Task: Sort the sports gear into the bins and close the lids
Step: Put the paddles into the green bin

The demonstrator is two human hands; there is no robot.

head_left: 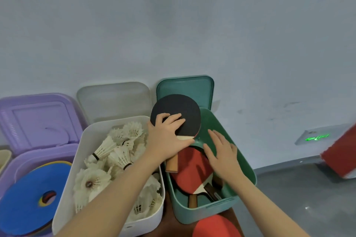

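Left hand [169, 132]: fingers spread on the black face of a table-tennis paddle [176, 114], thumb under the blade near the neck, gripping it. Right hand [221, 152]: open, fingers straight, hovering inside the green bin [244, 161], holding nothing. Paddle: raised over the green bin's far left corner, blade toward the upright green lid [186, 86], handle [172, 163] pointing back toward the person; long axis runs far to near, matching the bin's length. Left hand is on it, so likely lowers it; red paddle [192, 171] already lies inside
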